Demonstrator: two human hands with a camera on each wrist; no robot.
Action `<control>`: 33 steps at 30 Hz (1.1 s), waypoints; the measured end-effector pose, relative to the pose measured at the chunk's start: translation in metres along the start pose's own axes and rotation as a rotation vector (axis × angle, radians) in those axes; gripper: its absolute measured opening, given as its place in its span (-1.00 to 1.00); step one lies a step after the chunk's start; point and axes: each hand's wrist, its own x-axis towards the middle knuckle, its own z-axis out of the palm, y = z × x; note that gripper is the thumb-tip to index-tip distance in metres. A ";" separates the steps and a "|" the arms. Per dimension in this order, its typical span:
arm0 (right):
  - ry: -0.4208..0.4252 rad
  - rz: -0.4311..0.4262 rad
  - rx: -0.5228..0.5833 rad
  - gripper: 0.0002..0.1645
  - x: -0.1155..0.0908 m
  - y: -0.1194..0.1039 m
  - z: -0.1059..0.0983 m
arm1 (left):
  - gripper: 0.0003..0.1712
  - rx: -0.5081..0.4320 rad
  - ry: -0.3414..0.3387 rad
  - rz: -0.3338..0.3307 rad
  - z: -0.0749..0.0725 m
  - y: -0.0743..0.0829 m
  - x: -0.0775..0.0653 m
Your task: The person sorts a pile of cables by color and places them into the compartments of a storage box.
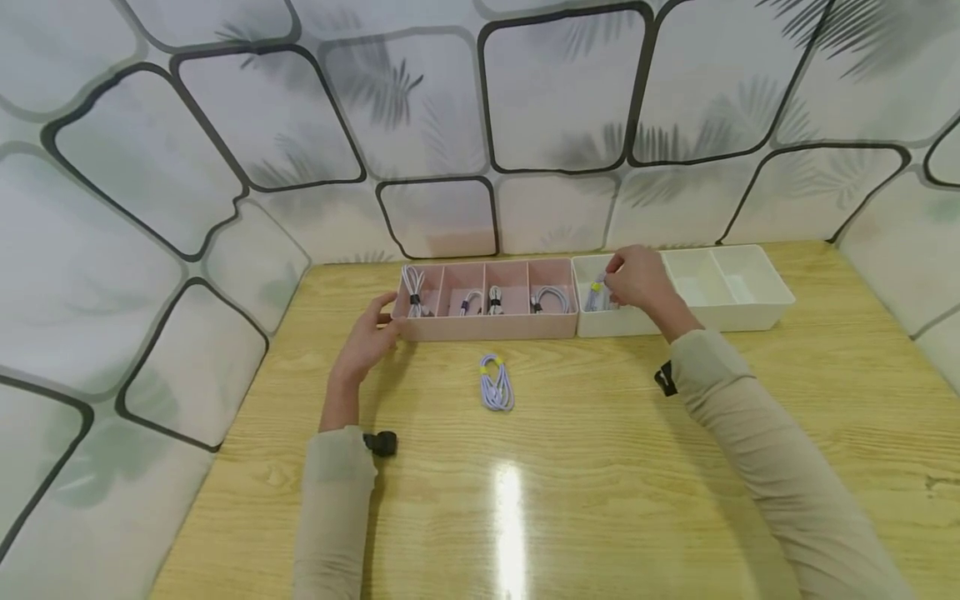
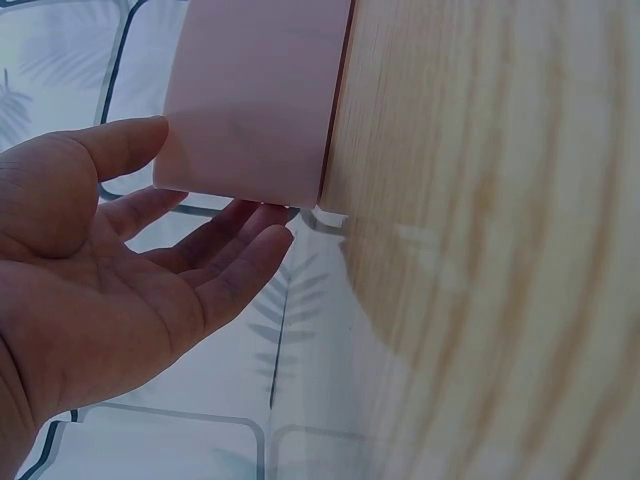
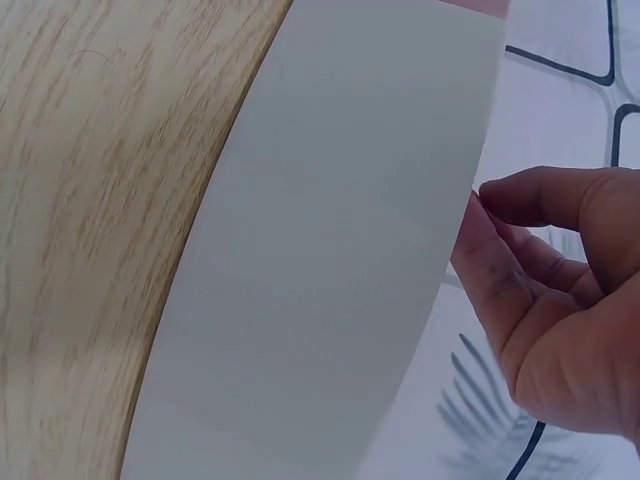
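In the head view, my right hand [image 1: 643,277] is over the leftmost compartment of the white divided box [image 1: 686,319]. Its thumb and fingertips come together at a bundled lavender cable [image 1: 595,297] with a yellow tie, which stands in that compartment. From the right wrist, the box's front wall hides the cable and part of the fingers. My left hand [image 2: 150,270] touches the left end of the pink divided box [image 1: 487,328], thumb at the upper edge and fingers loosely extended along the end face. A second coiled lavender cable [image 1: 496,385] with yellow ties lies on the table.
Inside the pink box are a white cable bundle [image 1: 412,287], two small tied cables [image 1: 470,302] and a looped grey cable [image 1: 552,297]. Both boxes stand end to end against the patterned wall [image 1: 562,92] at the back of the wooden table [image 1: 585,467].
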 end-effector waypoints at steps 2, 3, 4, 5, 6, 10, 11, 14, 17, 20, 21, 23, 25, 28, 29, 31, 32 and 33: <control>0.009 0.006 0.021 -0.71 -0.001 0.000 -0.002 | -0.34 -0.002 0.002 0.002 -0.001 0.001 0.000; 0.010 0.010 0.035 -0.71 -0.001 0.000 -0.003 | -0.35 -0.004 0.003 0.008 -0.001 0.001 0.000; 0.012 0.012 0.047 -0.70 -0.001 0.000 -0.004 | -0.35 -0.003 0.003 0.012 -0.002 0.001 0.000; 0.010 0.014 0.064 -0.70 -0.001 0.000 -0.005 | -0.35 -0.001 0.003 0.017 -0.002 0.002 0.000; 0.009 0.018 0.075 -0.70 -0.002 0.001 -0.005 | -0.35 -0.002 0.004 0.021 -0.003 0.002 -0.001; 0.007 0.033 0.124 -0.69 -0.004 0.003 -0.006 | -0.34 0.003 0.002 0.018 -0.003 0.003 -0.001; 0.007 0.034 0.136 -0.68 -0.005 0.004 -0.007 | -0.34 0.004 0.002 0.017 -0.003 0.003 -0.001; 0.008 0.028 0.160 -0.66 -0.008 0.007 -0.007 | -0.34 -0.001 -0.004 0.013 -0.002 0.005 -0.001; 0.004 0.024 0.201 -0.66 -0.011 0.012 -0.007 | -0.33 -0.012 -0.016 0.013 -0.003 0.010 -0.003; 0.013 0.027 0.247 -0.64 -0.014 0.016 -0.007 | -0.32 -0.022 -0.022 0.015 -0.003 0.010 -0.003; 0.016 0.030 0.265 -0.63 -0.015 0.017 -0.008 | -0.32 -0.024 -0.023 0.014 -0.003 0.010 -0.003; 0.024 0.032 0.288 -0.61 -0.017 0.018 -0.008 | -0.32 -0.020 -0.020 0.019 -0.002 0.006 -0.001; 0.028 0.034 0.312 -0.60 -0.017 0.020 -0.008 | -0.32 -0.017 -0.020 0.020 -0.002 0.006 -0.002; 0.021 0.024 0.348 -0.56 -0.018 0.022 -0.007 | -0.33 -0.017 -0.016 0.016 -0.002 0.005 -0.003; 0.017 0.020 0.361 -0.55 -0.019 0.022 -0.007 | -0.33 -0.015 -0.016 0.015 -0.002 0.004 -0.004; 0.006 0.017 0.384 -0.52 -0.022 0.023 -0.006 | -0.33 -0.013 -0.013 0.013 -0.002 0.004 -0.004; 0.001 0.018 0.396 -0.51 -0.023 0.023 -0.005 | -0.34 -0.013 -0.012 0.012 -0.002 0.003 -0.004; -0.005 0.017 0.402 -0.49 -0.025 0.023 -0.005 | -0.33 -0.010 -0.013 0.013 -0.002 0.003 -0.005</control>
